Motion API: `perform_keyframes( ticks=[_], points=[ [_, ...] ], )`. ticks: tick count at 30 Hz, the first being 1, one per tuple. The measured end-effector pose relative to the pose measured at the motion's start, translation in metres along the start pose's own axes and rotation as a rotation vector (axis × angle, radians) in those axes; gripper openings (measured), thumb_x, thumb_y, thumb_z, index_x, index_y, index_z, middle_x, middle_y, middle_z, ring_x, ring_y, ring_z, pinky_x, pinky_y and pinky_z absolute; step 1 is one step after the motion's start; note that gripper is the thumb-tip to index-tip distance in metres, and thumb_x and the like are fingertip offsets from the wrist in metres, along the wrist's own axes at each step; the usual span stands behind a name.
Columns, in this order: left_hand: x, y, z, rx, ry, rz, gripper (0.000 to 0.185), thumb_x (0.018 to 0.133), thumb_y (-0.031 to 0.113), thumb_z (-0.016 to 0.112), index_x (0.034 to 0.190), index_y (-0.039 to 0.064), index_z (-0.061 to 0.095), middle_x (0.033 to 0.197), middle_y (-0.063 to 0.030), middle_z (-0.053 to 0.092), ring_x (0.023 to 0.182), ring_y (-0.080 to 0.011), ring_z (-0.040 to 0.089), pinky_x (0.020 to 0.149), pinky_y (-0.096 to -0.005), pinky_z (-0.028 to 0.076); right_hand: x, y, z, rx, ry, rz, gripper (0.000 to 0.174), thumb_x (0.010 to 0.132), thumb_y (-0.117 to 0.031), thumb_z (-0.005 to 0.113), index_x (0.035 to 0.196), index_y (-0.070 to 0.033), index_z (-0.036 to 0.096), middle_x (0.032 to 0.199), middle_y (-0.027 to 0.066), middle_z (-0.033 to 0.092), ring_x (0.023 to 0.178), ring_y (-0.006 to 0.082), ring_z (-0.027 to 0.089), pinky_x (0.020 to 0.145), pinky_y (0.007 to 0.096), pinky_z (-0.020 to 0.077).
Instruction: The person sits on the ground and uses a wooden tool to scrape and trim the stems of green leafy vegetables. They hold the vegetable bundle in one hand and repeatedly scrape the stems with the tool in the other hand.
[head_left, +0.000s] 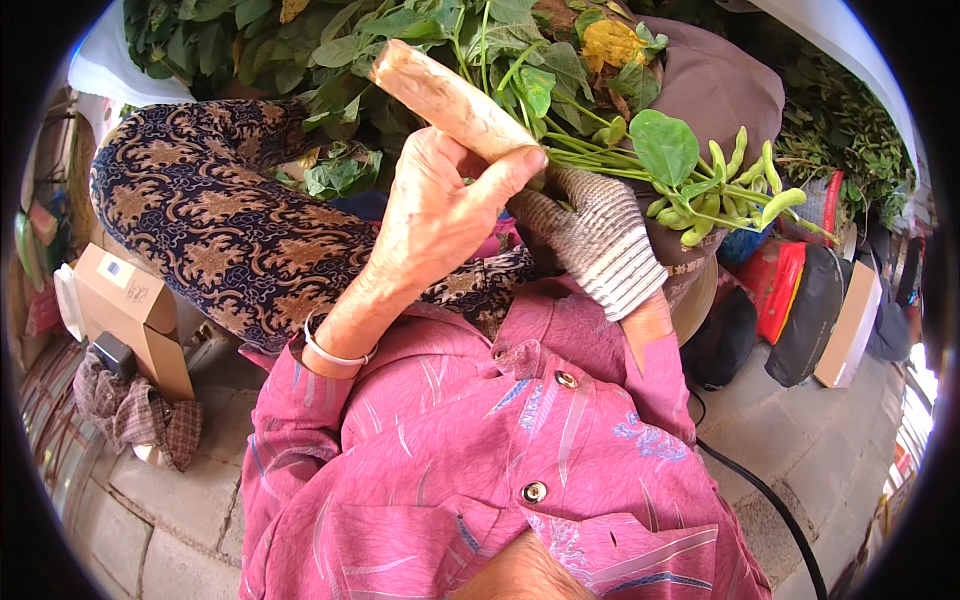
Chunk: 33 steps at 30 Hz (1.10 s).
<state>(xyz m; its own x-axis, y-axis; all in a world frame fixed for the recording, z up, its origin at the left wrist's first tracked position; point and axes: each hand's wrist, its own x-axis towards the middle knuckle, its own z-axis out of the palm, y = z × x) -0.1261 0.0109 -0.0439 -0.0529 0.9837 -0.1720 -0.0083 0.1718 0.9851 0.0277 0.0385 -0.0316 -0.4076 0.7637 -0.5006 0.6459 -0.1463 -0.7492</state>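
Note:
My bare left hand (442, 199), with a bangle at its wrist, grips a pale, thick piece of wood (457, 101) that slants up to the left. Close by on the right, my right hand (589, 232) wears a striped knit glove and is closed around green stems (592, 154). Off to the right these stems bear plump green soybean pods (701, 214) and a round green leaf (664, 148). The thumb of my left hand lies over the wood's lower end, near the stems. What my gloved fingers do beneath the stems is partly hidden.
Leafy green plants (337, 49) are heaped across the front, with a yellow leaf (611, 43) among them. More podded plants (840, 135) lie at the far right. An open cardboard box (135, 315) and a checked cloth (139, 412) are at left; a red bag (772, 289) and black cable (780, 502) at right.

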Motion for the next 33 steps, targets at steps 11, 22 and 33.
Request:
perform_keyframes(
  ticks=[11,22,33],
  points=[
    [-0.003,0.004,-0.002,-0.037,0.008,0.041,0.008,0.082,0.007,0.065,0.085,-0.001,0.064,0.071,0.0023,0.06,0.063,-0.0034,0.052,0.056,-0.0206,0.042,-0.002,-0.002,-0.001,0.288,-0.077,0.16,0.03,0.083,-0.028,0.065,0.086,0.002,0.065,0.062,0.0053,0.059,0.053,0.0121,0.054,0.051,0.0279,0.0437],
    [-0.01,0.006,0.001,0.211,0.039,0.064,0.012,0.082,0.006,0.065,0.091,-0.002,0.062,0.077,-0.0047,0.063,0.068,-0.0093,0.057,0.062,-0.0251,0.047,0.002,0.007,0.009,-0.046,0.066,0.052,0.033,0.079,-0.033,0.065,0.076,0.0,0.064,0.062,0.0151,0.061,0.06,0.0299,0.061,0.059,0.0381,0.0472],
    [-0.011,-0.006,0.005,0.404,0.092,0.258,0.009,0.082,0.005,0.063,0.09,0.001,0.062,0.078,-0.0075,0.062,0.067,-0.0178,0.059,0.062,-0.029,0.046,0.007,0.017,0.019,0.035,0.066,-0.027,0.031,0.081,-0.03,0.063,0.079,0.001,0.063,0.063,0.0138,0.06,0.057,0.0248,0.06,0.055,0.0352,0.0464]
  ],
)
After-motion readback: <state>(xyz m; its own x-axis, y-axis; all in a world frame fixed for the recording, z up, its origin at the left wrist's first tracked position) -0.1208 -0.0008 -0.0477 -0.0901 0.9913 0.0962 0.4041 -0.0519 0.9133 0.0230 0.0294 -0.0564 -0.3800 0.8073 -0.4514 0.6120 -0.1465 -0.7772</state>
